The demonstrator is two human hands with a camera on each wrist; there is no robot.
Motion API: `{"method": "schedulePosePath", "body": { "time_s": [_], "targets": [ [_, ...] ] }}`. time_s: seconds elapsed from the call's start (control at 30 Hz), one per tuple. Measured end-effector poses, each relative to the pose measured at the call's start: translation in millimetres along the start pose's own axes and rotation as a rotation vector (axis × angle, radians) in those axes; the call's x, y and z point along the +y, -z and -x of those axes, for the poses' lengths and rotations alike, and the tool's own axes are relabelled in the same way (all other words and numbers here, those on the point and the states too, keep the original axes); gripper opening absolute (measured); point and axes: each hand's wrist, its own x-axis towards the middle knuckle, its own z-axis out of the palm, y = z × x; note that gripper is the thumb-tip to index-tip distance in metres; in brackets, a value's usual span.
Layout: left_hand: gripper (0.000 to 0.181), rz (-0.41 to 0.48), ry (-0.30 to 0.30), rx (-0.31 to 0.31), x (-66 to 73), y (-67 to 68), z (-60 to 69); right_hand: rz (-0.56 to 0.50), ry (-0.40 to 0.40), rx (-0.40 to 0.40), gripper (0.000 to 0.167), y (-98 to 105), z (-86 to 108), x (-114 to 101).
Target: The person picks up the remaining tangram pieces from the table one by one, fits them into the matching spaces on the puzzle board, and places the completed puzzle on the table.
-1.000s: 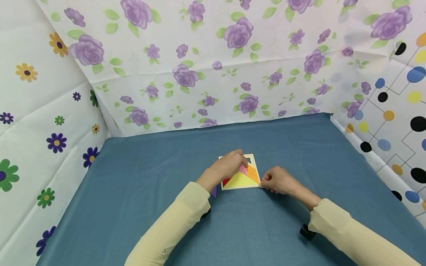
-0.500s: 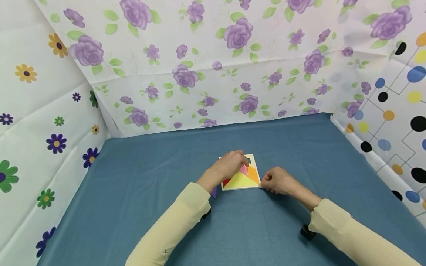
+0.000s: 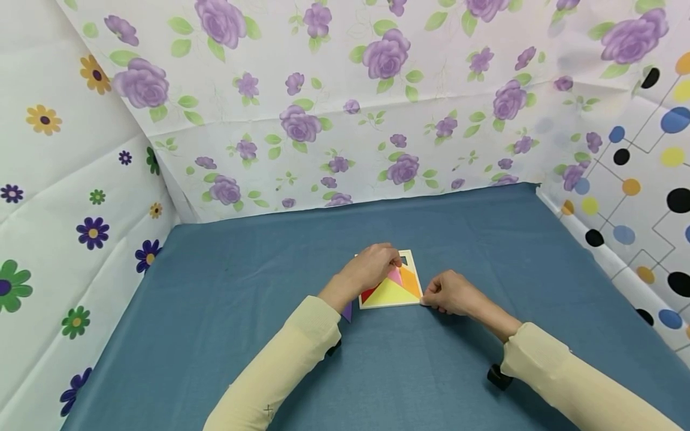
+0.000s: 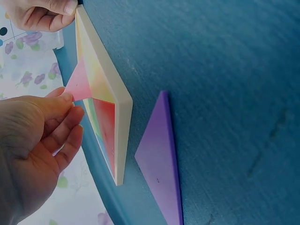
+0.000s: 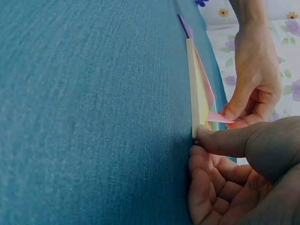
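A square tangram board with a cream frame lies on the cloth, holding yellow, orange and red pieces, with a bit of green in the left wrist view. Between thumb and fingers my left hand pinches a pink piece, tilted up out of the board with its lower end against it. My right hand grips the frame's near right corner, its thumb on top. Beside the board's left edge lies a purple triangle, partly behind my left wrist in the head view.
Blue cloth covers the table. A floral sheet hangs behind it, with patterned sheets at both sides. A black wrist strap part shows under the right sleeve.
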Motion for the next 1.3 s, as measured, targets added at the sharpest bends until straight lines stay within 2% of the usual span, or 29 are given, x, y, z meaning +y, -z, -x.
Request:
{"method": "schedulePosePath", "body": {
  "time_s": [0.33,0.9,1.3],
  "targets": [
    [0.020,-0.094,-0.051,0.017,0.7,-5.6,-3.8,0.004,-0.017,0.004,0.022,-0.6,-0.8,-0.5],
    [0.024,-0.135,-0.058,0.041,1.3,-10.6,-4.7,0.003,-0.009,0.006,0.022,-1.0,-2.1,1.3],
    [0.028,-0.216,-0.054,-0.016,2.2,-11.7,-5.6,0.007,-0.024,0.001,0.023,-1.4,-2.8,1.9]
  ]
}}
